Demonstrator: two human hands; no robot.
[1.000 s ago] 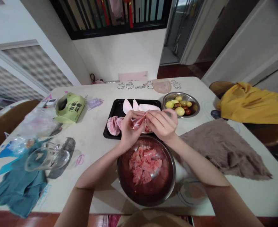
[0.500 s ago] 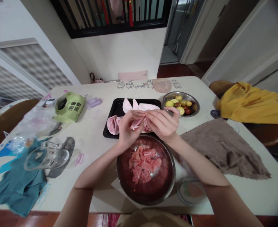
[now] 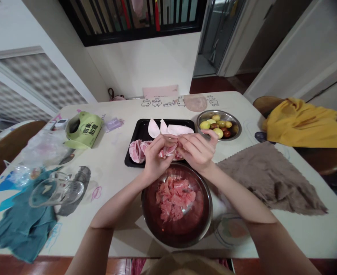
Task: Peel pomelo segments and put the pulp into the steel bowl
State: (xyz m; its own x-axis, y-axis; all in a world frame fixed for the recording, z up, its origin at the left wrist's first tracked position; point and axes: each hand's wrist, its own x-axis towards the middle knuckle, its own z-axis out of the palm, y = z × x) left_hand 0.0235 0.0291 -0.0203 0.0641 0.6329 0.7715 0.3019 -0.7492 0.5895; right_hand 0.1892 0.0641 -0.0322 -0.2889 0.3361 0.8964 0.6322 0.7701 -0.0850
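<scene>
Between my two hands is a pink pomelo segment (image 3: 167, 151), partly hidden by the fingers. My left hand (image 3: 157, 157) is closed on its left side. The fingers of my right hand (image 3: 196, 151) pinch it from the right. Just below them stands a steel bowl (image 3: 205, 221) with peeled pomelo pulp (image 3: 174, 198) in a heap. Behind the hands lies a black tray (image 3: 141, 128) bearing pieces of pale peel (image 3: 180, 129) and unpeeled pomelo segments (image 3: 136, 151) at its left.
Right of the tray is a smaller steel bowl of green and brown fruit (image 3: 218, 124). A brown cloth (image 3: 271, 179) lies to the right. Leftward are a glass pitcher (image 3: 54, 191), a teal cloth (image 3: 28, 221), a plastic bag (image 3: 46, 147) and a green paper container (image 3: 85, 130).
My fingers have shifted slightly on the pomelo segment, and both hands stay over the tray's front edge. The pulp in the bowl looks the same.
</scene>
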